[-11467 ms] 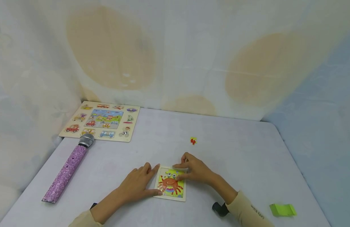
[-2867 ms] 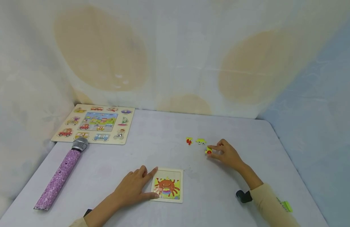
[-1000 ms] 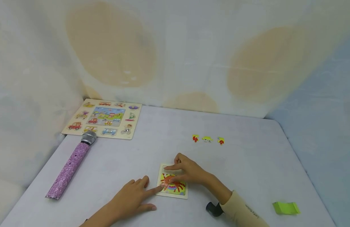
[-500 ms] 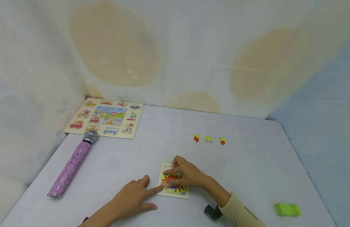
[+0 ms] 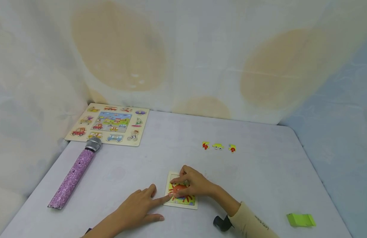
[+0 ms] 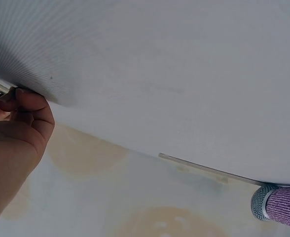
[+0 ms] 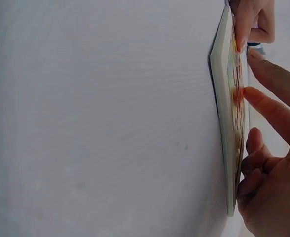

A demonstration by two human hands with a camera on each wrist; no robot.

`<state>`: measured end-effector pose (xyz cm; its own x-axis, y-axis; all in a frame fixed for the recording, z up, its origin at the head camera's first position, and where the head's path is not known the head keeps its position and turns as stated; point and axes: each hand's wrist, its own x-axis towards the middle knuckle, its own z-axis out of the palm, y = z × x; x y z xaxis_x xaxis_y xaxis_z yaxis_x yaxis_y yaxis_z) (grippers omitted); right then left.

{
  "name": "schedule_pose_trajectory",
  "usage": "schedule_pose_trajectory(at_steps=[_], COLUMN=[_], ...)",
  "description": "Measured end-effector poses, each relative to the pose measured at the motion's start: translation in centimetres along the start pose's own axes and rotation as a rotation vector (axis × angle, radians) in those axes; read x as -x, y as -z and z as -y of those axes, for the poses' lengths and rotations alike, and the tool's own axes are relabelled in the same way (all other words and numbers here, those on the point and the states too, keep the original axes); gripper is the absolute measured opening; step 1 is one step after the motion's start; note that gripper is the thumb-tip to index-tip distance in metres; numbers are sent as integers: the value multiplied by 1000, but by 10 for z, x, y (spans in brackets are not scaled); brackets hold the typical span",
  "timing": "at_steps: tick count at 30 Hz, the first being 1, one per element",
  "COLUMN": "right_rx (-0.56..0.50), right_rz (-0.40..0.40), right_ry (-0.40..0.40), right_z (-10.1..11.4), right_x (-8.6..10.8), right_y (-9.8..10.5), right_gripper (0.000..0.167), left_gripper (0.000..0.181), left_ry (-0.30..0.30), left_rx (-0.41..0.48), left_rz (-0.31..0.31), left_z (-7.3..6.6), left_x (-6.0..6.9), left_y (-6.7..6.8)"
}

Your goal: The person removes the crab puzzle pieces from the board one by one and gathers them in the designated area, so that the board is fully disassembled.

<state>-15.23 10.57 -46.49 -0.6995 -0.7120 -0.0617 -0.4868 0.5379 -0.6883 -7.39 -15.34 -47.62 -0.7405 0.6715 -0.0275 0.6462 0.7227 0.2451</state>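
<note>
A small crab jigsaw puzzle point(image 5: 186, 207) lies flat in its pale wooden frame near the front of the table. My right hand point(image 5: 196, 183) reaches over it from the right; thumb and forefinger, spread apart, touch the crab picture, and the other fingers are bent. From the left, my left hand point(image 5: 135, 206) touches the picture's left side with a straight forefinger, its thumb held apart. Three puzzle pieces lie in a row beyond: a red-and-yellow piece point(image 5: 205, 145), a yellow piece with eyes point(image 5: 218, 146) and another red-and-yellow piece point(image 5: 232, 148). My right hand hides part of the picture.
A vehicle puzzle board point(image 5: 135, 140) lies at the back left. A microphone point(image 5: 71, 178) with a pink glittery handle rests on the left, its head against the board. At the front right sits a bright green block point(image 5: 301, 220). White curtains border the table.
Since the oldest frame, two more pieces have joined the single loose one. My left hand has shifted its forefinger onto the picture. Lately my right fingertips have slid slightly down the puzzle.
</note>
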Motion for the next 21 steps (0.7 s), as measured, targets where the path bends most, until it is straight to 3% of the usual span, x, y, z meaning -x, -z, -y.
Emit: schedule_pose_trajectory(at_steps=[4,11,21], right_rx=[-59,-211,-175], right_rz=[-6,-44,-108], right_ry=[-11,87,158], right_z=[-2,-5,-9], right_x=[-1,3,6], right_y=[-1,-1,-5], right_gripper=[42,33,26], left_gripper=[62,61,63], left_ry=[-13,-31,-13], left_rx=[0,12,35], left_rz=[-22,-33,-3], left_z=[1,2,2], left_x=[1,0,-1], left_y=[-1,0,1])
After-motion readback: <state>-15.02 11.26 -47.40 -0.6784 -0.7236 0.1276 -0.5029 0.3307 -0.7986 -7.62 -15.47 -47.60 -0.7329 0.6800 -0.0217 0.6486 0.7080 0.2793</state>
